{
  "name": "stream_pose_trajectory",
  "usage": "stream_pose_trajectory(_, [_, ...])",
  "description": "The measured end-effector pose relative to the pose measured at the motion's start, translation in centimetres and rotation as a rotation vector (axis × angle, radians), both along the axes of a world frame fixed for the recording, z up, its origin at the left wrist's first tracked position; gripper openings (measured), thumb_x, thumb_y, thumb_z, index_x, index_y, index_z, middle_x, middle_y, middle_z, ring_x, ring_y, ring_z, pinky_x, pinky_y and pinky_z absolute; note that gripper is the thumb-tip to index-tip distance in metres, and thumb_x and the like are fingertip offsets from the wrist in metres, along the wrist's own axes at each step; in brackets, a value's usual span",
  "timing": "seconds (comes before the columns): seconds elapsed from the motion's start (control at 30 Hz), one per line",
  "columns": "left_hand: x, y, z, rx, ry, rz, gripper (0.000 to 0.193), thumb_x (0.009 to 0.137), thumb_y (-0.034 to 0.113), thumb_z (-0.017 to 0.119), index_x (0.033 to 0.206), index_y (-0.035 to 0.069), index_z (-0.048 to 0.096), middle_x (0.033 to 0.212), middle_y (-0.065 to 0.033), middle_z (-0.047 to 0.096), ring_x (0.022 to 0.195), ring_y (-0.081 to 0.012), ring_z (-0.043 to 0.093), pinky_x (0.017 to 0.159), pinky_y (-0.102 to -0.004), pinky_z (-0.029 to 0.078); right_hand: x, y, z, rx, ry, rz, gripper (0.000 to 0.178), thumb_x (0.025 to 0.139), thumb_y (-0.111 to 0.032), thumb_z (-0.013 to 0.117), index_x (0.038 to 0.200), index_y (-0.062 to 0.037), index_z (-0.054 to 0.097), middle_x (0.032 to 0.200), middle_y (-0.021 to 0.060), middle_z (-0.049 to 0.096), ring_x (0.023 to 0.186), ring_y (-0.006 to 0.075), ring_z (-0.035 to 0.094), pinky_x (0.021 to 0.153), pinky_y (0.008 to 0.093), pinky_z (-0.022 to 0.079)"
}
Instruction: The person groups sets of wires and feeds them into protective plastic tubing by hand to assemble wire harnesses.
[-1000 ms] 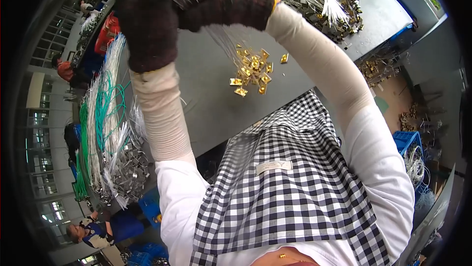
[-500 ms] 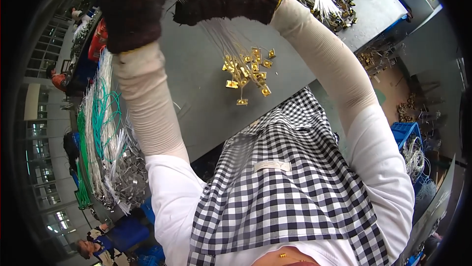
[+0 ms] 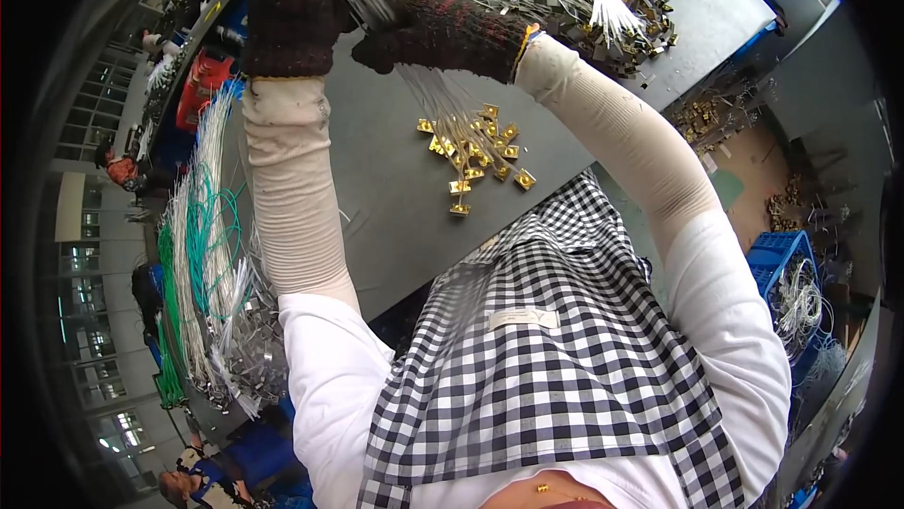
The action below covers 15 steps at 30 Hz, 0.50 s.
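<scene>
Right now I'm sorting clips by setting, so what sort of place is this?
Probably a factory assembly bench: a grey worktable carries bundles of wires with metal end pieces, loose brass clips, and blue bins of more wire beside it.

a bundle of thin silvery wires point(image 3: 443, 99) hangs down from the dark knitted gloves, its strands fanning slightly over the grey table point(image 3: 377, 179). small gold-coloured square fittings point(image 3: 476, 156) tip the lower ends, clustered together just above the tabletop.

Wire bundle point(image 3: 450, 109) lifted higher; brass terminals point(image 3: 476, 153) off table.
</scene>
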<state>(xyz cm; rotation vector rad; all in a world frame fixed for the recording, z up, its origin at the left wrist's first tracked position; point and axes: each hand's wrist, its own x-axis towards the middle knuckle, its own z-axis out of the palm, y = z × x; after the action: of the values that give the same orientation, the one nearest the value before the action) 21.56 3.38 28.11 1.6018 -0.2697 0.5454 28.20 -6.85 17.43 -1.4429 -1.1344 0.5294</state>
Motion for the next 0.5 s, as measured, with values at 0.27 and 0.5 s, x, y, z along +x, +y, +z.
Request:
stream_pose_trajectory(0.27, [-0.3, 5.6, 3.5, -0.035, -0.164, -0.118, 0.036, 0.103, 0.035, 0.056, 0.111, 0.001, 0.065, 0.059, 0.0045, 0.046, 0.05, -0.007, 0.044, 0.055, -0.0243, 0.039, 1.1, -8.6, 1.9, 0.088, 0.081, -0.361, 0.063, 0.097, -0.038, 0.064, 0.143, 0.0011, 0.047, 0.136, 0.016, 0.059, 0.117, 0.0217, 0.061, 0.09, 0.0324, 0.055])
stream_pose_trajectory(0.5, [0.3, 3.3, -1.7, 1.099, -0.169, 0.425, 0.047, 0.085, 0.001, 0.067, 0.13, 0.01, 0.058, 0.083, -0.0055, 0.067, 0.073, -0.0139, 0.066, 0.069, -0.0286, 0.056, 5.0, -15.0, -15.0, -0.02, 0.321, -0.516, 0.046, 0.096, -0.027, 0.065, 0.13, 0.0031, 0.058, 0.11, 0.0087, 0.068, 0.099, 0.0168, 0.064, 0.088, 0.0299, 0.053])
